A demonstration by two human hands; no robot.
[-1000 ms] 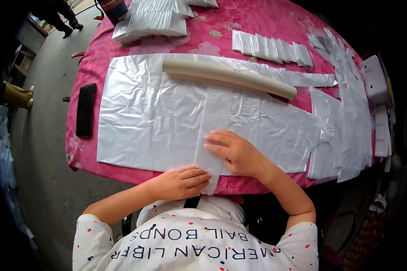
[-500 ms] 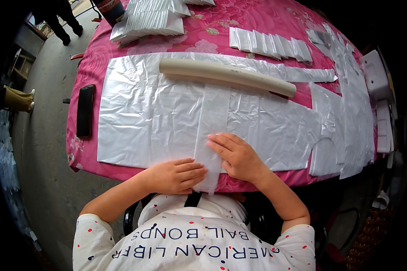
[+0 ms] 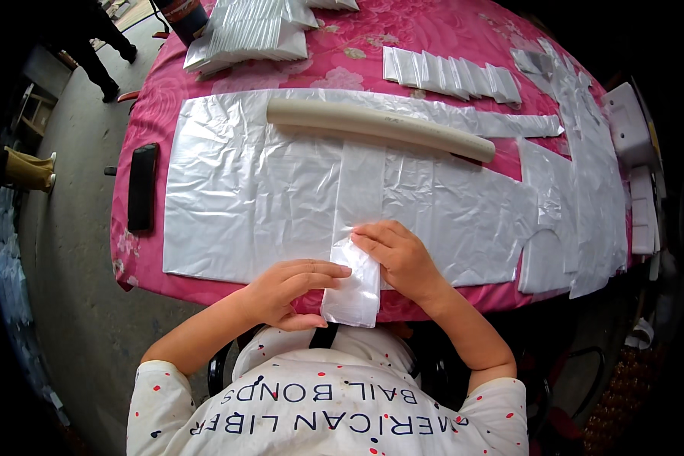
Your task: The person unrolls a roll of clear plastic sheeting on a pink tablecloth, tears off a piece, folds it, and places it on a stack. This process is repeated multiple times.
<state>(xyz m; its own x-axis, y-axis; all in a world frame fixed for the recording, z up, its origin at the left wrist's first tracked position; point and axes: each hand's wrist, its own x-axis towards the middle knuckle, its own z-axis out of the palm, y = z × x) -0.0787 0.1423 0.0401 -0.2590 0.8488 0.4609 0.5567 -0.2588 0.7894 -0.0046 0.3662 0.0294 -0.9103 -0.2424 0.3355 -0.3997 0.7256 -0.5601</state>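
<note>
A thin clear plastic bag (image 3: 354,295), folded to a narrow strip, lies at the near table edge with its near part doubled over in a shiny flap. My right hand (image 3: 399,258) pinches the far end of this flap between bent fingers and thumb. My left hand (image 3: 292,290) is open, its fingers stretched over the flap's left side and its thumb apart near the lower left corner. Beneath lie wide flat silvery-white plastic bags (image 3: 228,190). Across their far part rests a long pale tube (image 3: 380,128).
A pink flowered cloth (image 3: 342,45) covers the table. Folded bag stacks (image 3: 254,38) lie at far left, and a row of folded bags (image 3: 452,74) at far right. A black oblong object (image 3: 142,188) lies at left, more plastic sheets (image 3: 589,182) at right. A person's legs (image 3: 99,53) show beyond.
The near part of the strip has been turned up away from me into a flap. My left hand has lifted its fingers onto it and spread its thumb; my right hand now pinches the flap's end.
</note>
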